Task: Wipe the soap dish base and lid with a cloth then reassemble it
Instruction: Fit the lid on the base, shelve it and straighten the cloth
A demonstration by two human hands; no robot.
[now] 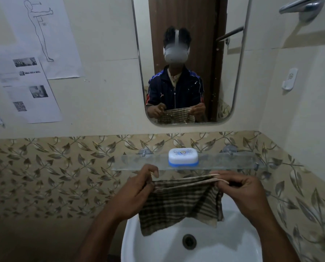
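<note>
A soap dish (183, 157) with a white lid on a blue base sits closed on the glass shelf (233, 162) below the mirror. A brown checked cloth (180, 205) hangs folded over the sink, stretched between both hands. My left hand (139, 188) pinches its upper left corner. My right hand (239, 188) pinches its upper right edge. Both hands are just in front of and below the shelf, apart from the soap dish.
A white sink (233, 242) with a round drain (189, 241) lies under the cloth. A mirror (188, 59) hangs above the shelf and reflects a person with the cloth. Papers (31, 87) are taped to the left wall. A wall hook (290, 78) is at the right.
</note>
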